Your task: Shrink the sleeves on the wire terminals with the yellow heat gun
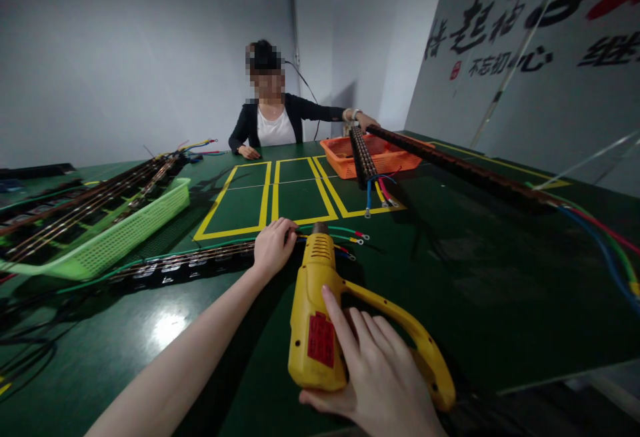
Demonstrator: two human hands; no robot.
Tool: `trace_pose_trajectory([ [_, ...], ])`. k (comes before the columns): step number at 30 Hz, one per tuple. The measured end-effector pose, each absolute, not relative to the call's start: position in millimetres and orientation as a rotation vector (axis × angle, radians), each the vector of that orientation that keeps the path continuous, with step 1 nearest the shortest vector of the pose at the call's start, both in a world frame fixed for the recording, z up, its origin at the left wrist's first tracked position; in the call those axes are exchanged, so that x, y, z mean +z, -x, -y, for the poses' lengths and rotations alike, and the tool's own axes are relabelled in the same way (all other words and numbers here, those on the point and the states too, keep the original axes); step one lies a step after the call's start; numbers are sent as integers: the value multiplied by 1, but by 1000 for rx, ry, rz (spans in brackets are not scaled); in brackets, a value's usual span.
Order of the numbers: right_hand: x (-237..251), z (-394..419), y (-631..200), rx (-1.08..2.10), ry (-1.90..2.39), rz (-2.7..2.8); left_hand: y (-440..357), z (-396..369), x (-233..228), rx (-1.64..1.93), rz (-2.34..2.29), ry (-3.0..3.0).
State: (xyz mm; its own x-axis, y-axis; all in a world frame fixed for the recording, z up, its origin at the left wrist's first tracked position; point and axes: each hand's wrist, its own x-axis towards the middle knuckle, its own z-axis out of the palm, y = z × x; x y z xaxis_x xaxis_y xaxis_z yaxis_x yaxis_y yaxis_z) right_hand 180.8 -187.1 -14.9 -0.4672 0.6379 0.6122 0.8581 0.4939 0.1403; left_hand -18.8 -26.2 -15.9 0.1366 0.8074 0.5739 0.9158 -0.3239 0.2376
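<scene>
With the right hand point(373, 374) clamped on the yellow heat gun point(320, 317) at 6 o'clock, the left hand's point(273, 245) curled fingers pin the wire strip point(185, 265) just ahead at 12 o'clock, its coloured wire tips point(353, 238) apparently not yet heated.

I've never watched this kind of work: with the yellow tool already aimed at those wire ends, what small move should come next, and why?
Probably ease the yellow heat gun in the right hand slightly forward. Its nozzle sits just short of the wire ends, which the left hand pins on the green table.
</scene>
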Motion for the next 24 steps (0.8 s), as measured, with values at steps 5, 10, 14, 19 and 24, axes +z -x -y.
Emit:
trace_pose_trajectory([
  [5,-15,185,-183,-578,1216,2251,20,26,-16,-954,1701,2243],
  [10,-15,186,-187,-553,1195,2243,21,26,-16,-955,1703,2265],
  [14,-14,187,-196,-504,1215,2261,23,24,-13,-976,1761,2333],
  [19,-13,186,-213,-484,1268,2274,28,14,-2,-967,1832,2541],
  [24,-14,186,-233,-673,1279,2203,29,-7,17,-729,1949,2802],
])
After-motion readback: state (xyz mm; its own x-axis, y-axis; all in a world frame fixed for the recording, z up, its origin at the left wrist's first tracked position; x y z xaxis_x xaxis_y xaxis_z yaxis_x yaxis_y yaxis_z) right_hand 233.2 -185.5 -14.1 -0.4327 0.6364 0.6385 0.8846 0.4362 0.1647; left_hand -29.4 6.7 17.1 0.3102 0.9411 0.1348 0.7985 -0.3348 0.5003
